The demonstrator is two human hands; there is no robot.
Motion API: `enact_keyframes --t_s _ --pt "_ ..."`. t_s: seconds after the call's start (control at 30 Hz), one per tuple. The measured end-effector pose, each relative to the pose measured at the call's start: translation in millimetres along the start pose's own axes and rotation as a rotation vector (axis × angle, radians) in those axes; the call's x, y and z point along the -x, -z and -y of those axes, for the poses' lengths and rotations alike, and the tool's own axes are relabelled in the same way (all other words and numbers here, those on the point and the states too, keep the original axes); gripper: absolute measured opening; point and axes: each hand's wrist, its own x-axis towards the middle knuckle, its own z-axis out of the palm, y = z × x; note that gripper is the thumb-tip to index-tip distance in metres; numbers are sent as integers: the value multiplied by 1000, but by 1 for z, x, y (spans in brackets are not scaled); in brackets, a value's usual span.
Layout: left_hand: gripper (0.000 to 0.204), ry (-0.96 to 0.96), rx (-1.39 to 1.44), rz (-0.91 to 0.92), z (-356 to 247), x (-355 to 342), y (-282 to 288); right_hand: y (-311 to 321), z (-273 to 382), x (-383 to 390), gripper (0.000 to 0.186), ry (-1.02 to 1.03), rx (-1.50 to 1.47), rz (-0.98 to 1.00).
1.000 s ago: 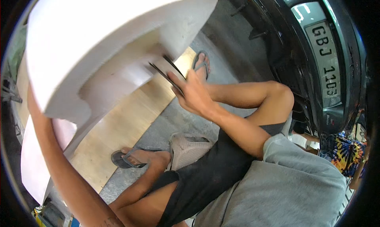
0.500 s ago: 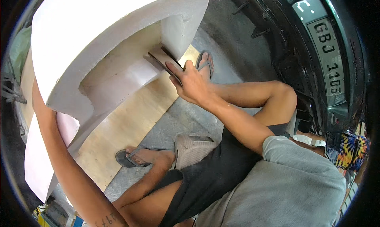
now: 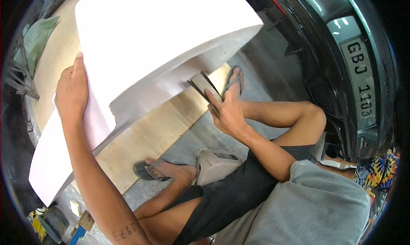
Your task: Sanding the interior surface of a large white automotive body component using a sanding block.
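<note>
A large curved white panel (image 3: 166, 36) with a hollowed underside leans in front of me, its edge rough and unpainted. My left hand (image 3: 72, 91) grips the panel's left side, thumb along the white surface; the other fingers are partly hidden. In my right hand (image 3: 230, 115) is a sanding block (image 3: 200, 81), with dark sandpaper folded around its pale body. The block stands just off the panel's lower right edge, apart from it as far as I can see.
A plywood sheet (image 3: 149, 138) lies beneath the panel on the grey floor. To the right stands a dark car (image 3: 307, 44) with a licence plate (image 3: 361, 83). Near my foot sits a beige plastic stool (image 3: 215, 166). A green plastic bag (image 3: 40, 42) lies far left.
The panel has tipped, so its outer face shows more and its hollow less. My left hand has come into sight on its side. The right hand has drawn the block out of the hollow.
</note>
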Motion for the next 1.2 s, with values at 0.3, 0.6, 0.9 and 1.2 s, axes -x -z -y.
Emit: enact_keyframes --t_s 0.3,0.6,0.9,1.2 --pt "31 -651 -410 -107 80 -31 -8 -18 66 -20 67 -93 -197 39" --pt "37 -313 125 -122 75 -10 -14 -27 82 -1 75 -26 -206 65" --pt "52 -37 51 -3 29 -2 3 -25 85 -21 67 -7 -244 60" --pt "49 -545 92 -130 92 -15 -17 -16 78 -35 73 10 -180 175"
